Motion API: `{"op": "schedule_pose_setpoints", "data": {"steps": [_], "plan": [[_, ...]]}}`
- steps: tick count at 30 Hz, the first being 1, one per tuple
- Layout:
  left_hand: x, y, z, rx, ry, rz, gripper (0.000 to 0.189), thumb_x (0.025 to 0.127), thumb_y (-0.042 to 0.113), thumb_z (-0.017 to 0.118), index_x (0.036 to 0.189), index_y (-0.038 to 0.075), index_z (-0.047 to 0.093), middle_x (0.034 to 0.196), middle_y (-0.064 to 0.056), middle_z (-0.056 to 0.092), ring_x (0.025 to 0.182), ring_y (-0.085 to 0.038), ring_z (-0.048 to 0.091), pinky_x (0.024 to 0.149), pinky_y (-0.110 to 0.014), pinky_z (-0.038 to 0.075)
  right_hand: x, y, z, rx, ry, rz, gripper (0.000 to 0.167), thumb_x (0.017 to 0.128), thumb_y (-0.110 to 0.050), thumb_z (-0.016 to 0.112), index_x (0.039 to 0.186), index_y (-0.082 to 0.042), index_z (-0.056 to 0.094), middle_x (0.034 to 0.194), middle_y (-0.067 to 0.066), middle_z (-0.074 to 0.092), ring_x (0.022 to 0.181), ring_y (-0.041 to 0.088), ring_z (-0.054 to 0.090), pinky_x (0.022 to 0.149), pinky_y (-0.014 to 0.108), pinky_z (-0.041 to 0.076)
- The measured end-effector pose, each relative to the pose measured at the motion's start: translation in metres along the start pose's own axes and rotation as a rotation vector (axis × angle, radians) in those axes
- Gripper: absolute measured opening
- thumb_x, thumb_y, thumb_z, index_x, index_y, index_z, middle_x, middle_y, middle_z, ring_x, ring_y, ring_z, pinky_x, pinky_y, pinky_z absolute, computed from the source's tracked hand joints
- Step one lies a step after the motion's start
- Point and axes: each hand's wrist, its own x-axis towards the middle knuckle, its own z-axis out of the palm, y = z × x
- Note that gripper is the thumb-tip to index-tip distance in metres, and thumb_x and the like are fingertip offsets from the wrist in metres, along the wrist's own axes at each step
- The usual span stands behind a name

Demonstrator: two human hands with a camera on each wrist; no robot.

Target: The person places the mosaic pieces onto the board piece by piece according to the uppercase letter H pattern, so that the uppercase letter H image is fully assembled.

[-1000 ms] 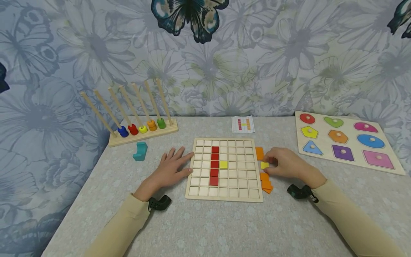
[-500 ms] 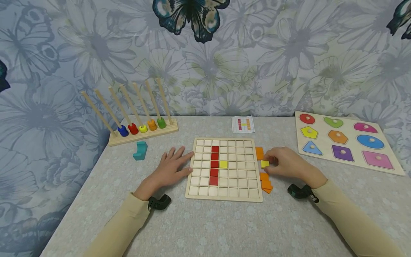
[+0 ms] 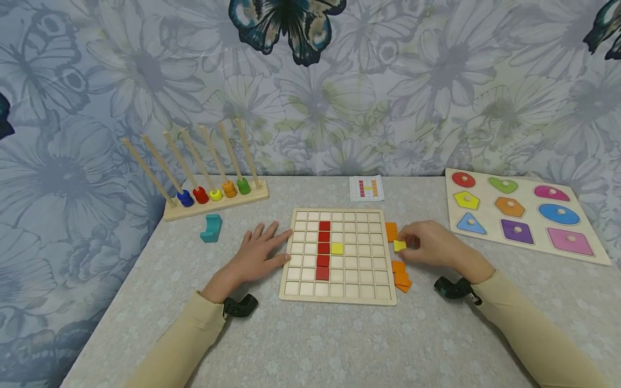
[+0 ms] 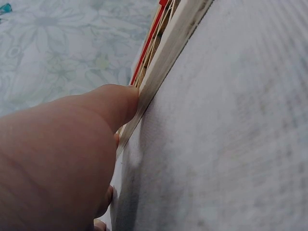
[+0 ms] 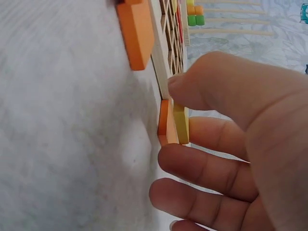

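A wooden grid board [image 3: 361, 275] lies mid-table, with a column of red square tiles [image 3: 323, 248] and one yellow tile [image 3: 337, 248] set in its cells. My left hand [image 3: 259, 253] rests flat with spread fingers at the board's left edge; its thumb touches the rim in the left wrist view. Right of the board, my right hand [image 3: 432, 245] pinches a second yellow tile [image 5: 181, 124] between thumb and index finger. An orange tile [image 5: 165, 122] shows just beside it. Several more orange tiles [image 3: 401, 277] lie nearer the front, against the board's right edge.
A printed pattern card [image 3: 366, 188] lies behind the board. At the back left stands a peg rack [image 3: 218, 205] with coloured beads, a teal block [image 3: 211, 228] in front of it. A knobbed shape puzzle [image 3: 492, 230] lies at the right. A patterned wall closes the back.
The yellow tile in my right hand has risen slightly, with the hand moving up a little. My left hand and the board have not moved.
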Motion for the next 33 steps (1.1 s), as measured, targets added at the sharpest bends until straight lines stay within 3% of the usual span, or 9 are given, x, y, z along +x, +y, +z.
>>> {"op": "schedule_pose_setpoints", "data": {"steps": [9, 16, 33], "plan": [[0.000, 0.001, -0.001, 0.004, -0.005, -0.003, 0.063, 0.102, 0.038, 0.060, 0.158, 0.018, 0.041, 0.168, -0.023, 0.022, 0.155, -0.055, 0.007, 0.118, -0.077, 0.006, 0.011, -0.009, -0.001, -0.007, 0.033, -0.044, 0.015, 0.080, -0.018, 0.084, 0.090, -0.012, 0.075, 0.078, -0.005, 0.067, 0.069, 0.009, 0.053, 0.063, 0.024, 0.045], [-0.001, 0.003, -0.002, 0.006, -0.001, -0.002, 0.063, 0.102, 0.037, 0.061, 0.158, 0.017, 0.042, 0.168, -0.024, 0.023, 0.155, -0.055, 0.008, 0.117, -0.077, 0.007, 0.025, -0.022, 0.000, 0.019, 0.035, -0.087, 0.019, 0.081, -0.018, 0.085, 0.094, -0.008, 0.076, 0.074, -0.002, 0.064, 0.068, 0.009, 0.051, 0.062, 0.023, 0.044], [-0.002, 0.003, -0.003, 0.007, 0.004, 0.003, 0.063, 0.102, 0.037, 0.061, 0.158, 0.018, 0.041, 0.168, -0.024, 0.023, 0.154, -0.056, 0.009, 0.118, -0.077, 0.007, 0.054, -0.048, 0.005, 0.046, 0.000, -0.158, 0.020, 0.082, -0.022, 0.083, 0.095, -0.008, 0.076, 0.082, -0.001, 0.070, 0.068, 0.008, 0.053, 0.066, 0.025, 0.047]]}}
